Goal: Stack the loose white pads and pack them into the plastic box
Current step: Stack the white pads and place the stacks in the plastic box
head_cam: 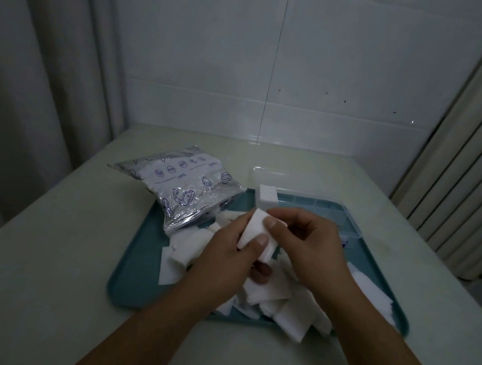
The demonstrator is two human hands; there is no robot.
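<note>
Above the teal tray (134, 278), both hands hold a small stack of white pads (254, 228). My left hand (226, 258) grips it from the left with the thumb on top. My right hand (305, 242) pinches its upper right edge with thumb and fingers. Several loose white pads (269, 298) lie scattered on the tray under and around my hands. The clear plastic box (320, 204) stands open at the tray's far side, with an upright stack of pads (267, 196) at its left end.
A silvery printed plastic bag (182, 188) holding more pads lies at the tray's far left corner, partly on the pale table (49, 236). A tiled wall stands behind, a curtain hangs at left, and a ribbed panel rises at right.
</note>
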